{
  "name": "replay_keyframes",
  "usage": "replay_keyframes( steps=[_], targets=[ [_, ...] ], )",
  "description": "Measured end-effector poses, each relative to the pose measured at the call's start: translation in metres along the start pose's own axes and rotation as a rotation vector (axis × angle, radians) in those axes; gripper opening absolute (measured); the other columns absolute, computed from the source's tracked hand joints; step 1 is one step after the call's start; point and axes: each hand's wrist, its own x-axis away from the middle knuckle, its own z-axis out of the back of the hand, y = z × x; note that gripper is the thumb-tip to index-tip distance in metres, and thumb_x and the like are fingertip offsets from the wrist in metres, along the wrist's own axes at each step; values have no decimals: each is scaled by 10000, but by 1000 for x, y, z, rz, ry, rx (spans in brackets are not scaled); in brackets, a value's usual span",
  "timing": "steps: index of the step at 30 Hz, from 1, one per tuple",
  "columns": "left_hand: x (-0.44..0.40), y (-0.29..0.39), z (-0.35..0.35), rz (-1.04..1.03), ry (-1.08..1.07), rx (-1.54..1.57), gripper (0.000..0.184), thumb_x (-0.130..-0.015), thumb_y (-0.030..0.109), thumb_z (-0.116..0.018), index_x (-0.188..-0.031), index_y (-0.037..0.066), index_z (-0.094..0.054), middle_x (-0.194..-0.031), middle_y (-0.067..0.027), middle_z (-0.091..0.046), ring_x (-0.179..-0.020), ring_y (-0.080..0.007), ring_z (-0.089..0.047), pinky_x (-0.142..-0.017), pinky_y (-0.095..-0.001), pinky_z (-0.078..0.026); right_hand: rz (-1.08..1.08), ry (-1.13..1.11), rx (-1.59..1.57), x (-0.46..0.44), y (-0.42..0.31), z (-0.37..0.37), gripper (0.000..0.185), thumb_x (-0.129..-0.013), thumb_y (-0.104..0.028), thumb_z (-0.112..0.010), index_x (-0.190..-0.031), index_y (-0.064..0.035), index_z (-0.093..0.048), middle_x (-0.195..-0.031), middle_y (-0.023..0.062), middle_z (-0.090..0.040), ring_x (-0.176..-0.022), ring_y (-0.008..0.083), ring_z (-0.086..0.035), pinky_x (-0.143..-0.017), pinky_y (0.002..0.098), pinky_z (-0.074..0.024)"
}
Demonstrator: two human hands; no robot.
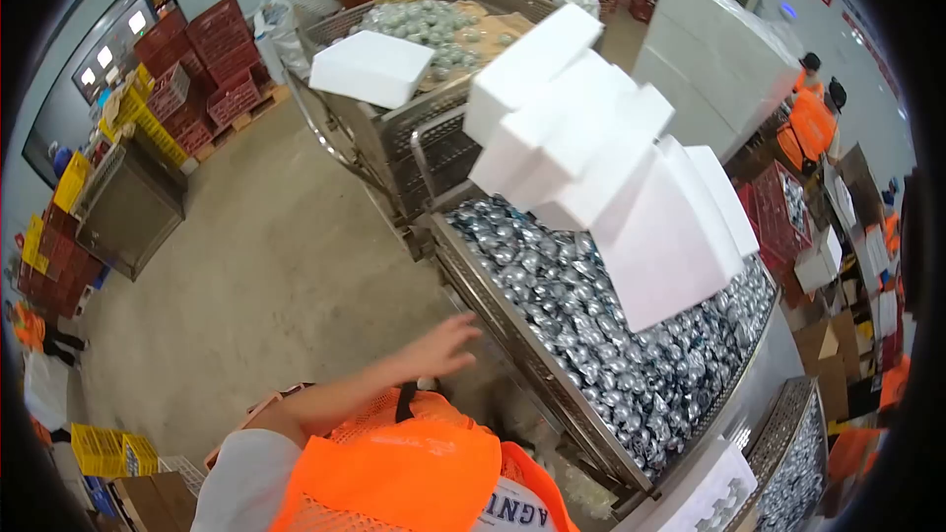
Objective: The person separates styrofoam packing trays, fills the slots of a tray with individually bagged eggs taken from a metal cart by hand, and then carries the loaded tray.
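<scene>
My left hand [439, 348] reaches out over the floor beside the metal rim of a large cart [532, 371]. Its fingers are spread and nothing is in them. The cart holds a heap of shiny silver wrapped pieces [552, 286]. White foam boxes [581, 138] lie piled and tilted on that heap, and one leaning white piece [665, 236] rests on the silver pieces. My right hand does not show. Below the arm are an orange vest [394, 463] and a grey sleeve [246, 478].
Behind stands another metal cart [394, 128] with wrapped pieces and a white foam lid [371, 68]. Red crates [217, 34] are stacked at the left. Workers in orange vests [810, 123] stand at the right. A smaller bin [793, 463] is at lower right.
</scene>
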Motion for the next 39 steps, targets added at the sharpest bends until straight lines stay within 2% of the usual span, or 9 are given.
replay_keyframes(
  steps=[8, 10, 14, 16, 17, 20, 26, 32, 39],
  targets=[
    [94, -133, 169, 448, 588, 391, 436, -939, 224, -642, -1329, 85, -503, -1362, -99, -489, -1216, -240, -533, -1003, -353, -451, 644, -388, -263, 11, -398, -124, 232, -943, -101, -586, -1139, 1, -660, -1134, 108, -674, -917, 158, -653, -816, 273, -514],
    [95, -144, 199, 456, 700, 411, 413, -946, 193, -630, -1321, 68, -511, -1322, -113, -476, -1212, -245, -532, -971, -357, -473, 1000, -397, -183, 24, -485, -153, 282, -917, -159, -652, -1170, -35, -657, -1117, 101, -663, -894, 150, -641, -825, 273, -496],
    [76, -159, 260, 403, 784, 397, 426, -944, 180, -627, -1335, 59, -508, -1359, -135, -450, -1218, -257, -528, -965, -368, -475, 1178, -448, -129, 18, -617, -216, 416, -819, -196, -756, -1189, -52, -632, -1197, 126, -620, -1018, 230, -591, -914, 331, -473],
    [50, -153, 306, 291, 786, 252, 437, -940, 177, -629, -1343, 63, -504, -1403, -146, -424, -1235, -263, -514, -984, -379, -460, 1472, -240, -6, -2, -677, -250, 514, -742, -268, -823, -1166, -40, -644, -1241, 161, -605, -1112, 297, -575, -974, 382, -452],
    [36, -151, 329, 235, 780, 178, 443, -937, 175, -630, -1347, 65, -502, -1425, -152, -410, -1244, -267, -507, -993, -384, -453, 1352, -418, -106, -9, -709, -265, 592, -693, -336, -854, -1160, -37, -650, -1265, 194, -590, -1172, 336, -550, -1004, 405, -435],
    [-8, -165, 396, 132, 817, 3, 447, -937, 161, -621, -1349, 43, -496, -1473, -158, -372, -1271, -275, -483, -1023, -398, -426, 1576, -55, 258, -53, -784, -326, 885, -666, -520, -814, -1367, -81, -501, -1415, 237, -454, -1306, 427, -415, -1079, 487, -341],
    [-66, -226, 492, 169, 846, -2, 596, -941, 171, -619, -1450, 11, -355, -1494, -164, -351, -1297, -298, -457, -1047, -408, -405, 1498, -330, 601, -124, -862, -388, 999, -686, -534, -791, -1453, -38, -388, -1446, 254, -425, -1351, 403, -395, -1109, 447, -333],
    [-119, -279, 568, 305, 807, 502, 787, -991, 634, -277, -1523, 55, -248, -1558, -152, -277, -1322, -301, -445, -1101, -406, -338, 1355, -498, 462, -135, -866, -374, 940, -761, -559, -720, -1475, -65, -359, -1496, 254, -354, -1354, 397, -395, -1110, 413, -340],
    [-227, -307, 621, 502, 307, 674, 976, -898, 792, -231, -1531, 50, -212, -1560, -145, -269, -1392, -277, -340, -1139, -410, -266, 1272, -481, 350, -120, -866, -373, 775, -818, -458, -716, -1449, -109, -435, -1498, 214, -381, -1374, 379, -379, -1124, 409, -322]
  ],
)
